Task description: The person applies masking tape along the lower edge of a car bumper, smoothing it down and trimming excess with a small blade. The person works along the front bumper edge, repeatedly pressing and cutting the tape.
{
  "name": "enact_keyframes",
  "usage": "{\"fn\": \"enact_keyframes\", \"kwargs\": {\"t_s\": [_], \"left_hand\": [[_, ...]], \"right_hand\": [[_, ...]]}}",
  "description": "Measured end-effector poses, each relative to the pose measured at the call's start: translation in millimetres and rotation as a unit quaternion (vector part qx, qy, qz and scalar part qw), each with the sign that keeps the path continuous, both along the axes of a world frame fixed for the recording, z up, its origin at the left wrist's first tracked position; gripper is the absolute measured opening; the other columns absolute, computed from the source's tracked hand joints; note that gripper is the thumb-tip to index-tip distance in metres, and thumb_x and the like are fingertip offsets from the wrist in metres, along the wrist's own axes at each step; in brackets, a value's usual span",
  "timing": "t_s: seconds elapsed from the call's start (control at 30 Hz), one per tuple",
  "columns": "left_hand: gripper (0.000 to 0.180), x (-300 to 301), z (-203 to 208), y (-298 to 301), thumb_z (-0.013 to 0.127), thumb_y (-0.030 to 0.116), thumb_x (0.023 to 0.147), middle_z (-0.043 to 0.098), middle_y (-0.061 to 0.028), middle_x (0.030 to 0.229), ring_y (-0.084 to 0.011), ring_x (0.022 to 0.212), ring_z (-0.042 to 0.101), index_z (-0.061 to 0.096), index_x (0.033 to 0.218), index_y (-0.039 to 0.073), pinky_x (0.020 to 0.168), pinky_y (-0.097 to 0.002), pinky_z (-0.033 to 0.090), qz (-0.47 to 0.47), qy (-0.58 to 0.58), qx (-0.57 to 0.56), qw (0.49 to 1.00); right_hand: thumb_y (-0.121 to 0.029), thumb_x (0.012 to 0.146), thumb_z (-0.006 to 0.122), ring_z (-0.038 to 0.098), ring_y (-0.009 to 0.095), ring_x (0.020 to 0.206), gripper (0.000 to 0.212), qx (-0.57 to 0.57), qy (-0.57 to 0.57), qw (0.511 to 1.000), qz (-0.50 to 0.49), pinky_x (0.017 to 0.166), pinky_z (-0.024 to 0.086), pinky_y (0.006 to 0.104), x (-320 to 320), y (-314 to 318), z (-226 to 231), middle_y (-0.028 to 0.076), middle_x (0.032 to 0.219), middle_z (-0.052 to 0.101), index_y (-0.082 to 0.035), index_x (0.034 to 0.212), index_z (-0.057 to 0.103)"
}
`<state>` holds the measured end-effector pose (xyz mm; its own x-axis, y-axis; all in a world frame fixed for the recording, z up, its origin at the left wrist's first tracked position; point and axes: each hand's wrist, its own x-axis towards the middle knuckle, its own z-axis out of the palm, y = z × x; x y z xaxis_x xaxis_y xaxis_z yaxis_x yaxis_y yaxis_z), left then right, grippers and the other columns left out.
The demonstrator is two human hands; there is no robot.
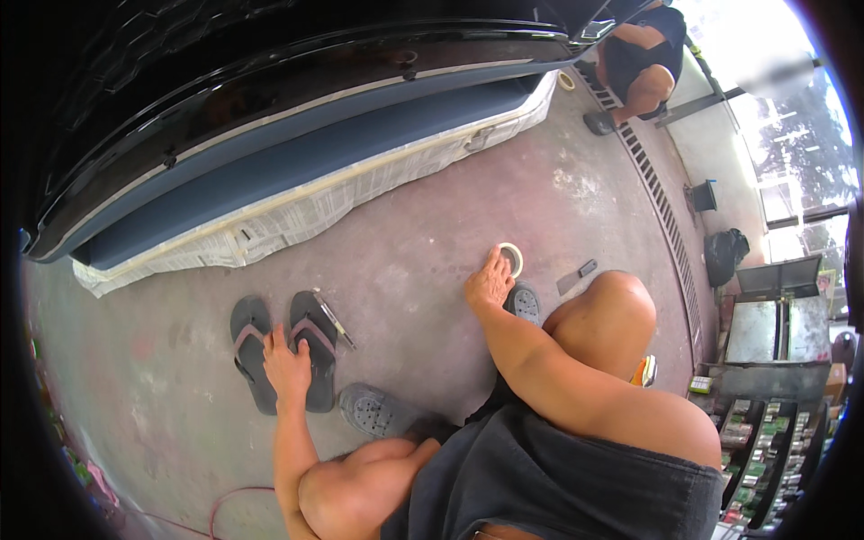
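Note:
My left hand reaches down over a pair of dark flip-flops with brownish straps. Its fingers and thumb are apart, with the thumb over the right flip-flop and a finger near the left one's strap. A slim pen-like cutter lies along the right flip-flop's outer edge. Out in front of my right knee, my right hand has its fingers closed at the left rim of a cream roll of masking tape. The fingertips are partly hidden.
Ahead stands a black car bumper, above a blue-grey panel edged with taped newspaper. Grey clogs are on my feet. A small dark block lies right. Another person crouches by a floor grate.

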<state>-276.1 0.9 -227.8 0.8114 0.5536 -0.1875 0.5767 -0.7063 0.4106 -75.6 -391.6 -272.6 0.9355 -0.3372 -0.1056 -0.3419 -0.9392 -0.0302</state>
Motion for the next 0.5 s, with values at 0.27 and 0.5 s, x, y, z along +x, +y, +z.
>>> {"fn": "enact_keyframes", "kwargs": {"t_s": [0.27, 0.5], "left_hand": [[0.051, -3.3, -6.1, -1.3, 0.074, 0.016, 0.101, 0.073, -0.0220, 0.136, -0.0443, 0.123, 0.071, 0.064, 0.149, 0.004, 0.102, -0.0536, 0.058, 0.016, 0.066, -0.080, 0.994], [0.038, -0.6, -29.6, -1.3, 0.070, 0.008, 0.099, 0.078, -0.0267, 0.123, -0.0476, 0.113, 0.075, 0.073, 0.136, 0.000, 0.098, -0.0554, 0.058, -0.002, -0.022, -0.082, 0.996]], "right_hand": [[-0.010, 0.096, 0.074, 0.058, 0.032, 0.143, 0.093, -0.015, 0.079, 0.995, -0.060, 0.118, 0.041, 0.0475, 10.1, -15.7, -5.2, 0.012, 0.154, 0.063, -0.010, 0.175, 0.026], [-0.009, 0.097, 0.074, 0.069, 0.029, 0.135, 0.094, -0.022, 0.049, 0.998, -0.029, 0.113, 0.045, 0.0466, 42.8, -42.1, 14.8, 0.013, 0.142, 0.074, -0.013, 0.177, 0.024]]}}
